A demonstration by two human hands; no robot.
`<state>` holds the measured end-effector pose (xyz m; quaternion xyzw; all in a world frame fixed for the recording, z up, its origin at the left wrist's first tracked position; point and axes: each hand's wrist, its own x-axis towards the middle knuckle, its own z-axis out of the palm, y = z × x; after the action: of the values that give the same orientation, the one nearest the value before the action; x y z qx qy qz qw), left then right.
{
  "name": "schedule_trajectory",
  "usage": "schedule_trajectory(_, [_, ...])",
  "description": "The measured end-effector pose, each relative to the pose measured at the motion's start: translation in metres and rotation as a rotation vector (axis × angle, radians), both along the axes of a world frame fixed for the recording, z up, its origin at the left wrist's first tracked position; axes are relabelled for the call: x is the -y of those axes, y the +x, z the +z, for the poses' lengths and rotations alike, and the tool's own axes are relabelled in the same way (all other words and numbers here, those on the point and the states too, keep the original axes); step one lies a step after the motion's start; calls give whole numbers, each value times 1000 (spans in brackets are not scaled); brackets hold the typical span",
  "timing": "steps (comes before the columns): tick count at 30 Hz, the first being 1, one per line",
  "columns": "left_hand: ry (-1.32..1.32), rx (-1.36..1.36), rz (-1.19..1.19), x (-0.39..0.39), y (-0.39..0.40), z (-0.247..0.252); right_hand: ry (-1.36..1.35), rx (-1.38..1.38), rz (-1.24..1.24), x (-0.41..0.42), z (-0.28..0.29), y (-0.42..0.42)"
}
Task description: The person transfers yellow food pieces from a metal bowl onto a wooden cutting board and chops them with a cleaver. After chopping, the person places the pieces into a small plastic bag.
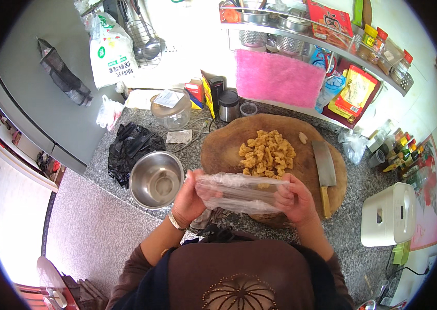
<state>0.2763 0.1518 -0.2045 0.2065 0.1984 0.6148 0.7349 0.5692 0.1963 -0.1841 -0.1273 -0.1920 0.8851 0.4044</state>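
A clear plastic bag (241,192) is stretched between my two hands above the near edge of a round wooden chopping board (222,149). My left hand (191,195) grips one end of it, a bracelet on the wrist. The other end is pinched in my right hand (296,197). Behind the bag, a heap of golden-brown fried pieces (268,151) lies on the board. On the board's right side rests a cleaver (324,164) with its handle towards me. A small pale piece (303,138) sits apart from the heap.
Left of the board stands a steel bowl (156,180), beside a crumpled black plastic bag (133,151). A lidded clear container (172,110) and a steel jar (228,106) stand behind. At the right are a white appliance (387,215) and several bottles (402,155). A pink towel (278,77) hangs below the rack.
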Motion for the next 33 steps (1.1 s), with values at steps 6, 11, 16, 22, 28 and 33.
schedule_trajectory(6, [-64,-8,76,-15,9,28,119,413,427,16,-6,-19])
schedule_trajectory(11, [-149,-253,-138,-12,10,-22,309,415,556,12,-6,-30])
schedule_trajectory(16, [-40,-314,-388,0,21,-35,237,318,302,-7,-3,-38])
schedule_trajectory(22, [86,-410,-427,-27,-2,-22,338,350,328,4,7,-31])
schedule_trajectory(28, [-22,-634,-445,-37,16,-30,342,208,227,-1,-5,-31])
schedule_trajectory(33, [145,-726,-393,-30,30,-34,615,690,62,5,-3,-45])
